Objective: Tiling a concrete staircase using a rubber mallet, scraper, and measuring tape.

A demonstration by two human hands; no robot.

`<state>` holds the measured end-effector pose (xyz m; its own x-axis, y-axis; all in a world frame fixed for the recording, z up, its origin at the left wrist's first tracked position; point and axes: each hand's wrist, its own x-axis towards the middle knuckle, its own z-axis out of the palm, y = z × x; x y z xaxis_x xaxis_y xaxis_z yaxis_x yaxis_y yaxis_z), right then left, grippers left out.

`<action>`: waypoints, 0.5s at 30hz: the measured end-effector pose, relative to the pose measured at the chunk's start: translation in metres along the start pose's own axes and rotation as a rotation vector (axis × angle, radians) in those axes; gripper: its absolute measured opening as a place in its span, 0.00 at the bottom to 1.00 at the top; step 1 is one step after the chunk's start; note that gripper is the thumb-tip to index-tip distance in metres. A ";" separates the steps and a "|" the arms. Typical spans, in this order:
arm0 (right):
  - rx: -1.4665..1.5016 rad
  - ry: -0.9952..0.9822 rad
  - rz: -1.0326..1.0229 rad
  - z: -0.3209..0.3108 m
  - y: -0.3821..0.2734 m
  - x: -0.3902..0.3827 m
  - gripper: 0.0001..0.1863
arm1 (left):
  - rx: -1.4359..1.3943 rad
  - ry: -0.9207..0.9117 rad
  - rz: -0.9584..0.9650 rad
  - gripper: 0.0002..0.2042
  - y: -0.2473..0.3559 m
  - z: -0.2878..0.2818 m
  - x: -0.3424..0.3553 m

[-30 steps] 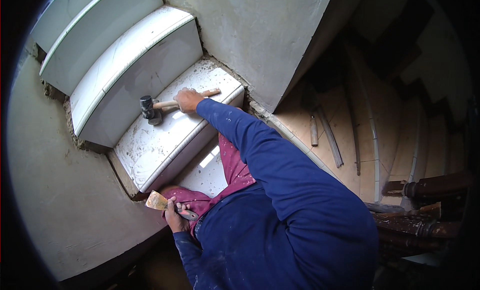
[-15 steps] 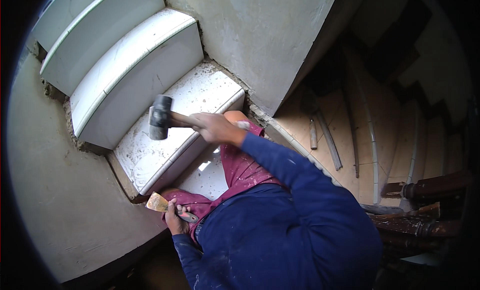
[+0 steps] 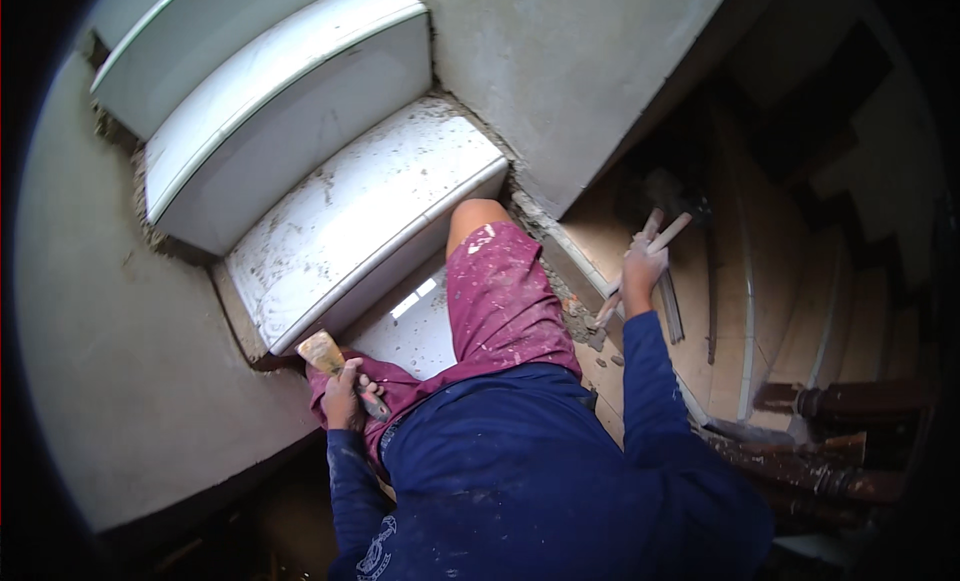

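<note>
While the left hand (image 3: pixel 345 399) rests over the left thigh, its thumb and fingers are curled snugly round a scraper (image 3: pixel 320 352), with no visible gap between palm and handle. The broad, crusted blade juts out past the thumb side, up and to the left, near the left end of a white step (image 3: pixel 385 196), and the grey handle emerges on the little-finger side, slanting toward the waist of the maroon shorts (image 3: pixel 505 296). Well apart, out to the right, the right hand (image 3: pixel 642 269) is closed around two wooden handles (image 3: pixel 671 231). These cross the fist at a slant: two pale lengths stick out beyond the knuckles, a little spread from each other, and pale ends show again beside the wrist, lower left. Dim shapes lie past the upper ends, too dark and blurred to identify. Beneath this hand run the tan lower stairs (image 3: pixel 728 361), where a thin grey strip (image 3: pixel 674 313) lies just beside the wrist. Loose rubble (image 3: pixel 583 326) sits between the shorts and the right forearm, and grit speckles the white step.
</note>
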<state>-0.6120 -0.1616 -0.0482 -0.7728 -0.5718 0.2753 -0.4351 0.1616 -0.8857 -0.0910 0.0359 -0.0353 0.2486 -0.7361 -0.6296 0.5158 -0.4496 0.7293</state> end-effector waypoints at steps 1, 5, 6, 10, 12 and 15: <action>-0.086 0.015 0.027 0.008 0.021 0.019 0.20 | -0.001 -0.007 0.003 0.13 0.000 0.002 0.000; -0.284 -0.132 0.117 0.049 -0.016 0.037 0.19 | -0.062 0.056 0.056 0.13 -0.008 -0.011 -0.011; -0.335 -0.170 0.081 0.058 -0.009 0.049 0.31 | -0.061 0.060 0.077 0.13 -0.010 -0.010 -0.012; -0.506 -0.135 -0.200 0.094 0.028 0.082 0.46 | -0.096 0.090 0.105 0.13 -0.012 -0.005 -0.012; -0.482 -0.178 -0.170 0.108 0.019 0.077 0.41 | -0.096 0.123 0.116 0.14 -0.010 -0.005 -0.018; -0.485 -0.257 -0.160 0.114 0.022 0.078 0.37 | -0.094 0.131 0.108 0.13 -0.008 -0.004 -0.021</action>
<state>-0.6291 -0.2947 -0.0891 -0.5689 -0.7871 0.2383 -0.7467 0.3729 -0.5508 -0.0971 0.0573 -0.0288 0.4075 -0.7027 -0.5832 0.5530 -0.3183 0.7700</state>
